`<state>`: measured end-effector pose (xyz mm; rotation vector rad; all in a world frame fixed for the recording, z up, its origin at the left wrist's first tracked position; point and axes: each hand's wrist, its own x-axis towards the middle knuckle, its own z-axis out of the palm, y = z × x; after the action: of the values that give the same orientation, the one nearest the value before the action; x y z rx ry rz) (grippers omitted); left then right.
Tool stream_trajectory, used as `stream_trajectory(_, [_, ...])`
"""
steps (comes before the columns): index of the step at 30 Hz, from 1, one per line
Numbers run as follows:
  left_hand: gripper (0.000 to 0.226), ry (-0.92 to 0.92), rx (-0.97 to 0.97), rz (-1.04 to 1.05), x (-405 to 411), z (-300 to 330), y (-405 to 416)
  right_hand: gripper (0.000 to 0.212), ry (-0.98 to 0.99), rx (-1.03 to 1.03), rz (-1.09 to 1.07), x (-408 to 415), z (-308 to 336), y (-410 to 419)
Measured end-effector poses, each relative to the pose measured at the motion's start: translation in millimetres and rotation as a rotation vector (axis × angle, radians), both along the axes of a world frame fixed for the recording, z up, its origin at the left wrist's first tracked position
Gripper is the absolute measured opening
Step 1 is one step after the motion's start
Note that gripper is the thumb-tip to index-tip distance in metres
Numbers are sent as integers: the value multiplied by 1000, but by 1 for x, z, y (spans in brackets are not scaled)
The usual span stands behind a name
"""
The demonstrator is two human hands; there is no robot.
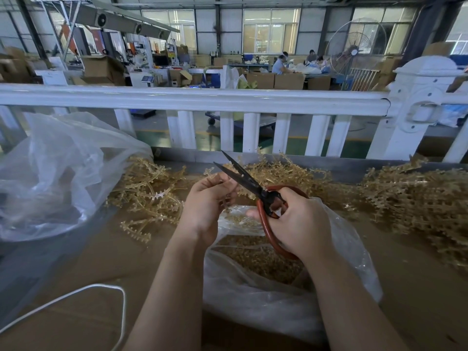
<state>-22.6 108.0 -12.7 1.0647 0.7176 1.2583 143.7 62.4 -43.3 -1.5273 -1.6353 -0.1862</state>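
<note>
My right hand (301,219) grips the red handles of a pair of black-bladed scissors (243,177), whose blades stand parted and point up to the left. My left hand (206,201) pinches a thin tan plastic sprue strip (226,201) just below the blades. Both hands hover over an open clear plastic bag (266,297) that holds several small tan cut pieces (255,257).
Tan plastic sprue strips lie in heaps at the left (149,196), the middle back (283,173) and the right (415,203) of the brown table (101,262). A crumpled clear bag (55,173) sits far left, a white cord (76,297) near the front. A white railing (202,100) borders the table's far side.
</note>
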Motion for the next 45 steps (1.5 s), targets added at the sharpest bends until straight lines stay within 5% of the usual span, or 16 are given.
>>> stream_trajectory(12, [26,-28,2,-8,3,1,-3,68,21,-57,-3,0,0,1])
stream_trajectory(19, [10,3,80,40,0,0,-3,49,12,-57,-8,-1,3,-1])
stream_trajectory(34, [11,40,184,132,2,-4,0,69,2,-69,-17,-1,4,-1])
stream_trajectory(39, [24,29,154,183,0,-5,2,70,-11,-70,-29,-1,4,0])
stream_trajectory(45, [10,47,151,371,1,-6,2,57,-4,10,-21,-2,4,-2])
